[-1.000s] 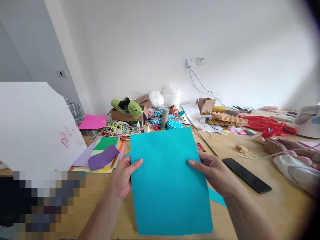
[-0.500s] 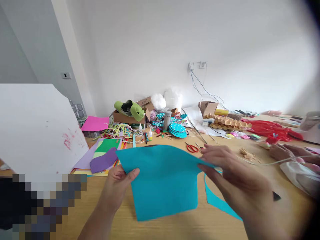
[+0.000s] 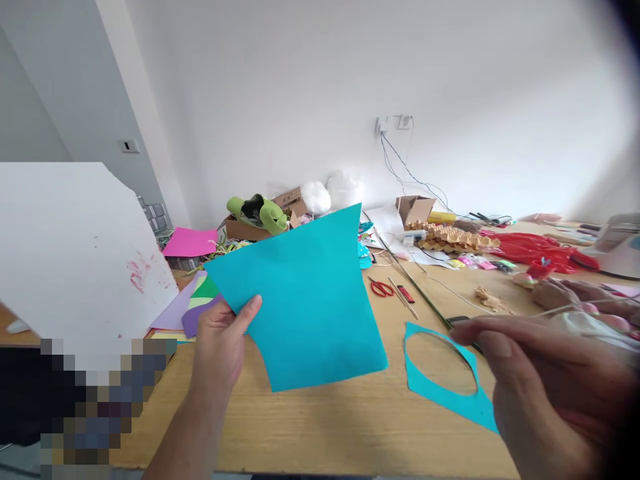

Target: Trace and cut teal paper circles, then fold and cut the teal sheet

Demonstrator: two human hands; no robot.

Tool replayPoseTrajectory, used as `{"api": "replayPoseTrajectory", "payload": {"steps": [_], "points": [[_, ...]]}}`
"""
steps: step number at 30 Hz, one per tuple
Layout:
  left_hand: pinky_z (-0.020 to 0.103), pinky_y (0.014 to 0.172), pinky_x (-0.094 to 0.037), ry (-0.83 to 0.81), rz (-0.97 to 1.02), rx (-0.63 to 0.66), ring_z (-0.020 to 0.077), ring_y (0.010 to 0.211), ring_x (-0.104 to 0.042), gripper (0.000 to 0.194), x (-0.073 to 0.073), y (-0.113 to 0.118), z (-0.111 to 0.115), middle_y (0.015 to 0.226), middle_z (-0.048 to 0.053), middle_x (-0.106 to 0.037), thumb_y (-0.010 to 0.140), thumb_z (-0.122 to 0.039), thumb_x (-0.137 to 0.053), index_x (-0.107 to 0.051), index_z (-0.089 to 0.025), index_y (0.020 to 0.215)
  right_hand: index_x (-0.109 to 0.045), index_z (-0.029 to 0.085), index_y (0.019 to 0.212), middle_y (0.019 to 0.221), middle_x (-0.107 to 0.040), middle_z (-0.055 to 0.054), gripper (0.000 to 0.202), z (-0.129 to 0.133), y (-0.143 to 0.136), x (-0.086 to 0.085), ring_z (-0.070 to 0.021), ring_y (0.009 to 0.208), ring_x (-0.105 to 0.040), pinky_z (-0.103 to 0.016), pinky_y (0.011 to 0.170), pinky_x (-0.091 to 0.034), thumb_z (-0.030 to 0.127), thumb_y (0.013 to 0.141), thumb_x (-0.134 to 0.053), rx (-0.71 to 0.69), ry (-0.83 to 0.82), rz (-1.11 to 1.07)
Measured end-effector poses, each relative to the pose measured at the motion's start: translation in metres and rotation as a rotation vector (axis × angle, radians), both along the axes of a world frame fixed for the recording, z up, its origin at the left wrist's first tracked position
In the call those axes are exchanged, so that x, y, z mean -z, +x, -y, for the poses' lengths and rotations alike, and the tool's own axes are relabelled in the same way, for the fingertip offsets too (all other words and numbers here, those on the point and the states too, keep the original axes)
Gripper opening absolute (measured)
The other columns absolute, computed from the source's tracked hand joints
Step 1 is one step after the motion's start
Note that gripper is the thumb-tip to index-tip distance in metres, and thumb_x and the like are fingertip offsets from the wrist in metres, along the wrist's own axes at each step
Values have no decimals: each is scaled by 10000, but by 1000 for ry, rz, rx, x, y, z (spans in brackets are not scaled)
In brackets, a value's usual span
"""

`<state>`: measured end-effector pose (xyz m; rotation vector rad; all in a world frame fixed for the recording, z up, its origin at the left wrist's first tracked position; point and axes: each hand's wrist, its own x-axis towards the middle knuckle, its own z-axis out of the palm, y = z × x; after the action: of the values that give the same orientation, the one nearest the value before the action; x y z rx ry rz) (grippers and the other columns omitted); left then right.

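My left hand (image 3: 223,340) grips the left edge of a teal craft sheet (image 3: 310,307), thumb on its near face. The sheet is held up above the table, and its lower left edge has a curved cut. At the right, close to the camera, my right hand (image 3: 535,387) is off the sheet, with fingers stretched out and nothing visible in them. Next to that hand lies a teal offcut (image 3: 430,390) with a large round hole. Beyond are red-handled scissors (image 3: 381,288), a thin wooden stick (image 3: 403,298) and a small red item (image 3: 406,294).
Coloured sheets (image 3: 195,313) and a white board (image 3: 75,253) stand to the left. Cardboard boxes (image 3: 415,208), egg trays (image 3: 445,237) and red fabric (image 3: 530,250) line the back. Another person's hands (image 3: 565,293) are at the far right.
My right hand has let go of the sheet and moved right, toward the camera. The sheet has turned, its upper right corner now pointing up. More of the holed offcut shows.
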<state>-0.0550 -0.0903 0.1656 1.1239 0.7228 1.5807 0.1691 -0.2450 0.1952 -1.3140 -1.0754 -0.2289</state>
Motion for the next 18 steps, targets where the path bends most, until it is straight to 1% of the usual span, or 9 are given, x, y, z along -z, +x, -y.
{"api": "replayPoseTrajectory", "payload": {"steps": [1,3,5,7,9,10,12,14,18], "points": [[367,761,-576,42,-78,-52,256,843,-697,191,-2,3,4,790,28,-754,681,-338,-779,-744,-178,780,-708,330,923,854,-698,-70,141,0,-2,2,-243,770,-658,-332,581,-536,411,861,-610,-95,-99,-54],[361,784,-576,202,-308,-164,264,882,-700,168,-3,11,15,875,37,-765,785,-302,-687,-753,-179,878,-712,338,1028,925,-730,-75,275,-1,-4,10,-261,817,-691,-349,631,-575,510,842,-605,-374,-302,-154],[360,877,-554,506,-544,-248,258,1000,-682,256,2,22,29,1054,49,-745,851,-197,-579,-717,-199,1066,-647,346,1203,1078,-719,-94,548,-5,-4,21,-312,937,-691,-416,718,-590,682,777,-568,-636,-362,-298],[377,973,-509,890,-716,-248,245,1143,-621,430,14,34,43,1251,79,-659,865,-102,-477,-604,-206,1262,-592,336,1288,1177,-686,-113,794,-8,-1,33,-361,1045,-656,-466,756,-585,841,687,-468,-750,-333,-472],[412,1032,-467,1156,-838,-242,244,1254,-536,501,32,46,55,1301,103,-620,867,-55,-412,-522,-176,1341,-595,349,1284,1208,-674,-106,815,-9,4,42,-368,1092,-635,-477,756,-585,867,678,-424,-740,-339,-610],[429,1050,-451,1211,-914,-226,253,1297,-490,504,41,51,60,1313,124,-606,871,-47,-392,-498,-134,1356,-594,358,1283,1214,-673,-100,747,-8,8,46,-362,1100,-633,-477,759,-585,823,716,-454,-714,-361,-655],[458,1069,-430,1259,-1043,-199,278,1351,-413,493,59,58,67,1351,157,-567,882,-53,-365,-476,-74,1361,-587,346,1293,1189,-686,-103,598,-6,15,50,-350,1082,-646,-473,767,-588,658,782,-573,-667,-417,-708],[471,1078,-420,1265,-1124,-168,296,1376,-366,495,72,62,71,1386,164,-531,889,-62,-358,-456,-58,1374,-582,293,1307,1132,-710,-125,564,-4,20,53,-346,1045,-665,-471,786,-587,517,794,-653,-646,-478,-748],[493,1076,-417,1235,-1153,-92,318,1377,-362,486,82,63,77,1408,157,-513,902,-127,-427,-451,-98,1386,-575,258,1309,1113,-717,-130,592,-2,28,57,-342,1002,-682,-472,795,-587,453,766,-708,-633,-538,-819]]}}
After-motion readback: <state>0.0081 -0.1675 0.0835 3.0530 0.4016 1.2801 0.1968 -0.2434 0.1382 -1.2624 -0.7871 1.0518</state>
